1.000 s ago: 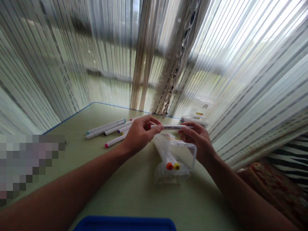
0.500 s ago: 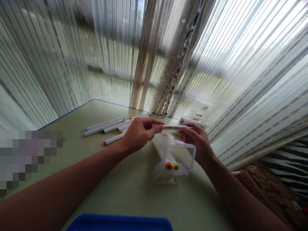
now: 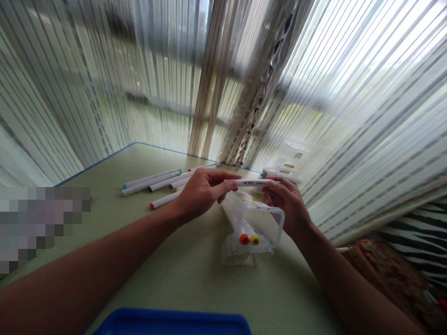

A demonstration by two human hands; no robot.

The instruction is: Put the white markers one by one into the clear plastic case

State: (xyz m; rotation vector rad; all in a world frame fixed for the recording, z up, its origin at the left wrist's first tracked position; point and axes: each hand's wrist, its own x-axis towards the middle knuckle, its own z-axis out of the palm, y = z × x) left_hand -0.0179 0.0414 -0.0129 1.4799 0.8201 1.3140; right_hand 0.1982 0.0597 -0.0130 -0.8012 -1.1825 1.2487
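A white marker pen (image 3: 253, 183) with dark print lies level between my two hands. My left hand (image 3: 206, 190) is closed on its left end, thumb and fingers pinching. At the other end, my right hand (image 3: 284, 197) pinches it the same way. Below the pen a clear plastic case (image 3: 279, 228) rests on the table, its opening facing me. Inside are an orange-ended marker (image 3: 244, 239) and a yellow-ended marker (image 3: 254, 240). Several white markers with coloured ends, among them a pink-ended one (image 3: 162, 202), lie to the left of my left hand, partly hidden by it.
At the table's back right stands another clear container (image 3: 282, 173), by the striped curtains (image 3: 157, 93). A blue tray (image 3: 174, 321) sits at the near edge of the pale green table (image 3: 181, 270). Zebra-striped fabric (image 3: 419, 237) hangs at the right.
The marker pen has turned slightly between my fingers, so its print shows more. Both hands stay almost in place, and the case has not moved.
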